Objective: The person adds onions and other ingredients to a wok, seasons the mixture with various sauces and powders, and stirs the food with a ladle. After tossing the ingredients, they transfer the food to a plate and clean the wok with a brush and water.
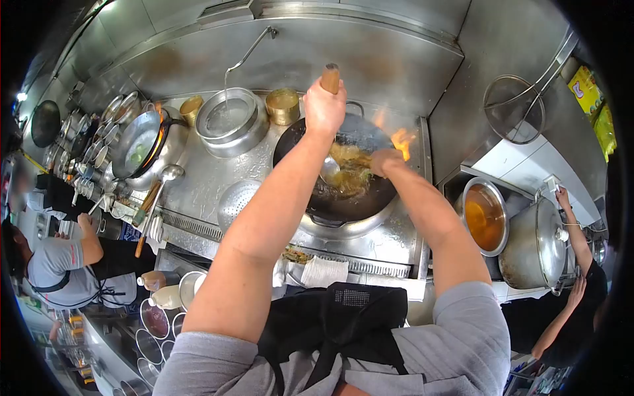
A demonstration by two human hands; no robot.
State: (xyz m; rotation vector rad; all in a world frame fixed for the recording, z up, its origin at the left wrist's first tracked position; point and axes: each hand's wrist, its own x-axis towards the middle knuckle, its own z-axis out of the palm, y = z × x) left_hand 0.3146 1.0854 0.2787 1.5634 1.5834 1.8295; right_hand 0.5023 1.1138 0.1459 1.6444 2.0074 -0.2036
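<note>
In the head view, my left hand (323, 111) is closed around the wooden handle of a ladle (330, 80). It points up from my fist, and its metal bowl dips into the black wok (300, 148). My right hand (387, 162) sits low over the wok's right side, fingers curled; a brownish shape by them is too blurred to name. Yellowish-brown food (350, 181) with green bits lies in dark, shiny liquid. Beside my right hand, a flame (401, 140) rises at the wok's edge.
Left of the wok stand a metal pot (254, 132) under a tap, a brass-coloured pot (282, 109) and a perforated skimmer (238, 201). At right are a bowl of amber liquid (485, 218) and a lidded pot (528, 244). People stand on both sides.
</note>
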